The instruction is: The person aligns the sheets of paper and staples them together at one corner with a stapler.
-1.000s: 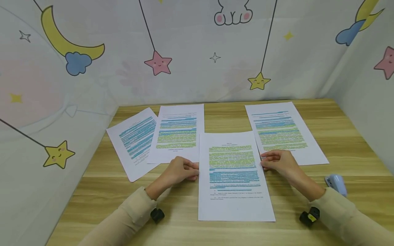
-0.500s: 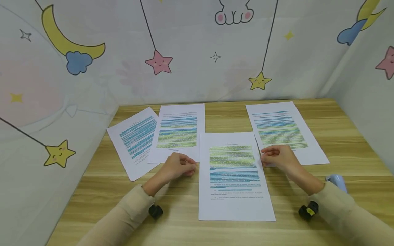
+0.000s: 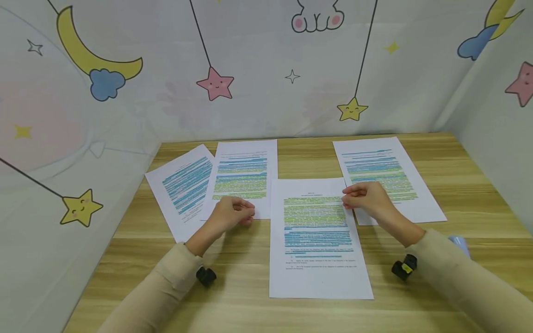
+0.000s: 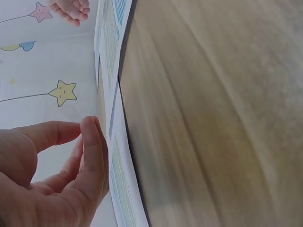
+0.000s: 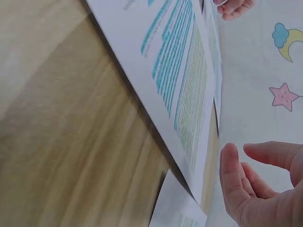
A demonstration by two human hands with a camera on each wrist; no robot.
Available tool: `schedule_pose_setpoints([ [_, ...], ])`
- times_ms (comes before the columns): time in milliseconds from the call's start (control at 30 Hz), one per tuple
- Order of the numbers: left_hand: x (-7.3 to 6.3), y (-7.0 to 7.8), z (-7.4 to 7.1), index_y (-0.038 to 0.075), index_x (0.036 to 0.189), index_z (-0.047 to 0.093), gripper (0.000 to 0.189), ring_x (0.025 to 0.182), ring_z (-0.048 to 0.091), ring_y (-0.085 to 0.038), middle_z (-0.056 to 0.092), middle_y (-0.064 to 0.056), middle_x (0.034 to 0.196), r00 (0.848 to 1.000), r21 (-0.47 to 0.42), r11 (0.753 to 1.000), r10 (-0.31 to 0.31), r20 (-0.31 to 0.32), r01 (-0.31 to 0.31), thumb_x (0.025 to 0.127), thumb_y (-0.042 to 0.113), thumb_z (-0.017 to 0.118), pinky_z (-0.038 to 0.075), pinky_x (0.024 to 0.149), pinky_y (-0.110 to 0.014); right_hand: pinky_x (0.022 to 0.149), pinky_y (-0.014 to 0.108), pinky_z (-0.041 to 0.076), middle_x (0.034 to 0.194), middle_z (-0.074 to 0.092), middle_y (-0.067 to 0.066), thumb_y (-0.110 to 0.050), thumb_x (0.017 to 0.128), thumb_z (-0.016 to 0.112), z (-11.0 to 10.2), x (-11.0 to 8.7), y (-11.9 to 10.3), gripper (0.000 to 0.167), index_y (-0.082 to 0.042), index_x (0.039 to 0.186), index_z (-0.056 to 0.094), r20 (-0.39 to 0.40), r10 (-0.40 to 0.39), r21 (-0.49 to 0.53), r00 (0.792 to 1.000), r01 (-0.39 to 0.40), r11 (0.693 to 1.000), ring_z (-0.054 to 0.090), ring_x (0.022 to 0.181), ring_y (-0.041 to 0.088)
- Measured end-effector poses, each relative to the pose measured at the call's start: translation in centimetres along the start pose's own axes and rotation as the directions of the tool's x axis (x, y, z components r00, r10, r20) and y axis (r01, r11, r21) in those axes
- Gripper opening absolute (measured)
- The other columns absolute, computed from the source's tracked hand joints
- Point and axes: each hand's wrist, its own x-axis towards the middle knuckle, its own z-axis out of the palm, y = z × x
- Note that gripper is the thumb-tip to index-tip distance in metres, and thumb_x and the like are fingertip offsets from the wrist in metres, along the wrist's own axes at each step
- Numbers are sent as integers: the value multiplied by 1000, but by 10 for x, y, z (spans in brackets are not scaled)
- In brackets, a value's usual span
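Note:
A printed sheet of paper (image 3: 320,282) with yellow-green and blue highlighting lies at the middle front of the table. My right hand (image 3: 370,201) hovers by its upper right edge, overlapping it in the head view. Thumb and index finger (image 5: 232,165) stand a little apart with nothing between them in the right wrist view. My left hand (image 3: 229,215) is raised left of that sheet, over the lower edge of another highlighted sheet (image 3: 262,210). Its thumb and index tip meet loosely around nothing in the left wrist view.
At the far left, a tilted sheet (image 3: 160,189) lies partly under its neighbour. Another highlighted sheet (image 3: 433,215) lies at the back right, overlapped by the middle sheet's corner. A light blue stapler (image 3: 460,244) is mostly hidden by the right sleeve. A patterned curtain (image 3: 266,106) borders the table.
Both hands have lifted off the middle sheet's sides. The left hand has moved left and away from it; the right has risen and shifted slightly left. The sheets stay put.

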Motion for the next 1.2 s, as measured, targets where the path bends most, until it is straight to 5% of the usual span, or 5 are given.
schedule_pose_setpoints([
  [433, 5, 1, -1, -8, 105, 71, 17, 77, 71, -21, 71, -19, 93, 998, 49, 999, 17, -64, -14, 94, 3, 69, 62, 70, -33, 79, 39, 61, 94, 69, 23, 5, 92, 66, 21, 24, -13, 30, 22, 116, 58, 38, -28, 126, 999, 23, 992, 72, 78, 20],
  [667, 8, 0, -5, -7, 104, 71, 15, 79, 70, -21, 70, -17, 94, 992, 111, 993, 51, -111, -38, 93, 4, 69, 62, 70, -29, 81, 39, 60, 95, 70, 23, 1, 93, 68, 33, 36, -21, 29, 18, 116, 61, 5, -2, 83, 1000, 1, 997, 73, 78, 22],
  [933, 9, 0, -15, -7, 105, 70, 16, 83, 72, -25, 71, -18, 97, 987, 130, 990, 67, -147, -48, 94, 4, 69, 62, 70, -29, 84, 40, 59, 102, 68, 28, 3, 93, 68, 44, 48, -25, 31, 20, 117, 58, 17, 12, 176, 1000, -15, 984, 73, 83, 25],
  [1200, 13, 0, -31, -9, 109, 68, 19, 87, 72, -29, 69, -22, 103, 982, 135, 990, 61, -177, -38, 95, 4, 67, 62, 75, -34, 85, 43, 59, 105, 68, 29, 2, 93, 68, 53, 61, -33, 28, 16, 116, 62, -10, 2, 150, 1000, 0, 989, 73, 88, 30],
])
